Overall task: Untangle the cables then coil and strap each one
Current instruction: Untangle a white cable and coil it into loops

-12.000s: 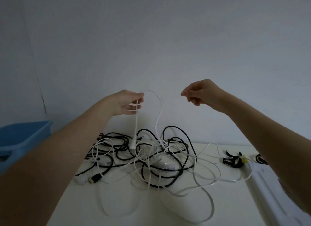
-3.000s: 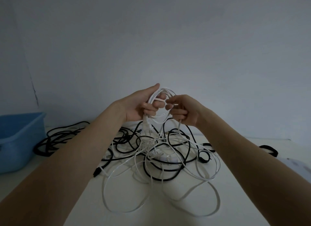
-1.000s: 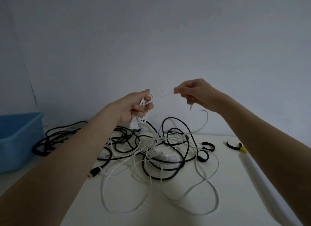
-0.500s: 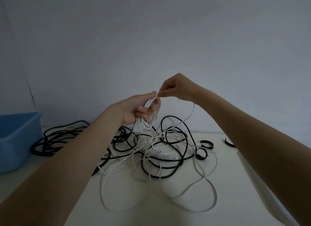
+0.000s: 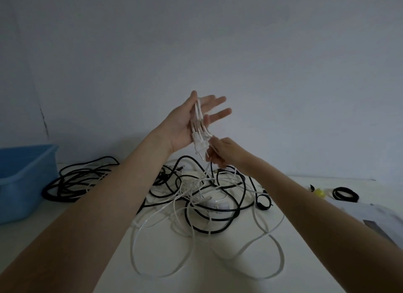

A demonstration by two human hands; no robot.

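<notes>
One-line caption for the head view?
Left hand holds white cable loops; right hand pinches its strand above tangle.

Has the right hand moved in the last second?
Yes. The right hand dropped from level with the left hand to below it, nearer the cable pile, and now pinches the white cable.

A plain indoor room, though whether home or office cannot be told. A bare, pale wall [image 5: 261, 52] fills the background, with a thin dark crack [image 5: 42, 118] running down it at the left. A white bench [image 5: 98, 260] stands against it, carrying a heap of black and white cables [image 5: 196, 196], a blue plastic tub [image 5: 19, 179] at the left edge, and a few black straps [image 5: 345, 194] on the right. The light is dim.
</notes>
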